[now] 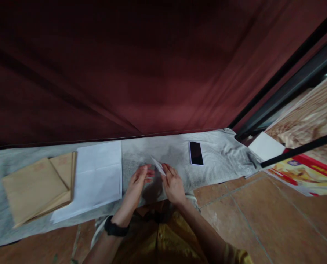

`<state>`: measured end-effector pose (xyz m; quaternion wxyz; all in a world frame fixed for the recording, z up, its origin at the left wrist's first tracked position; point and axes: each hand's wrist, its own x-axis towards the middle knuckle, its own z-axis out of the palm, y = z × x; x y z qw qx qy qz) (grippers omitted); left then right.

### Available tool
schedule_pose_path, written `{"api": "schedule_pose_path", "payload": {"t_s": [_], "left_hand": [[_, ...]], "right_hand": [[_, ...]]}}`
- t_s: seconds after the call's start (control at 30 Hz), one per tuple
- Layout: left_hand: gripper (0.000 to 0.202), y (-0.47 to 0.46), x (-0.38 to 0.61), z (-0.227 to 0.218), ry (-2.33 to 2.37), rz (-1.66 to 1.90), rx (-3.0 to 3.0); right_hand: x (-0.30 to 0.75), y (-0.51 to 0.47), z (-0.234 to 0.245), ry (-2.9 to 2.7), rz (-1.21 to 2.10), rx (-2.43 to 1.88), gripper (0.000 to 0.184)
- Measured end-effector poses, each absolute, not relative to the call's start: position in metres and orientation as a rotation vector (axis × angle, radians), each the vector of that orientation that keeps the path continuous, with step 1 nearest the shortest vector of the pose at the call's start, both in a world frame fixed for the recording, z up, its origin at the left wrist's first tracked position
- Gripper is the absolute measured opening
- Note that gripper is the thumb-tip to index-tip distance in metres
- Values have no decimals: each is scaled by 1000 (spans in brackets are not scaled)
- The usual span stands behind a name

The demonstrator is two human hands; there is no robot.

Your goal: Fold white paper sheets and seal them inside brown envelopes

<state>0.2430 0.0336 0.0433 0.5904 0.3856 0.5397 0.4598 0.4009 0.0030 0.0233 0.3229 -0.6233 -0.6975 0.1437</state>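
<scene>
A dark red curtain [163, 80] closes off the space in front of you, and below it a long grey cloth [215, 163] covers your low work surface, probably to give the paper a soft, clean bed above the tiles. On your left, white sheets [98, 176] lie flat and nearly squared up, which likely keeps them smooth and within reach. The brown envelopes [36, 187] rest over their left edge, fanned a little, and their weight may help hold the sheets down. Your left hand [140, 178] hangs just left of centre, fingers loosely curled and seemingly grasping nothing, perhaps kept close as a support. Your right hand [173, 183] pinches a small piece of white paper between thumb and fingers, a light hold that seems suited to something so thin. The phone [196, 153] lies face up to the right, apart from both hands, probably where it stays out of the way. Smallest is that white paper [158, 165], tilted between your hands above the grey cloth, most of it left uncovered by your fingertips
</scene>
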Motion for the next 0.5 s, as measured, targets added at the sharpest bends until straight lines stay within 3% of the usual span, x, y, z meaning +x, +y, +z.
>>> {"api": "schedule_pose_path", "payload": {"t_s": [0.2, 0.33, 0.5], "left_hand": [[63, 30, 241, 14, 1175, 935, 656], [68, 32, 244, -1, 1223, 1003, 528], [56, 44, 236, -9, 1267, 1007, 784]], "right_hand": [[394, 11, 24, -991, 1183, -1328, 66], [395, 12, 9, -765, 1315, -1323, 70], [403, 14, -9, -675, 1281, -1358, 61]]}}
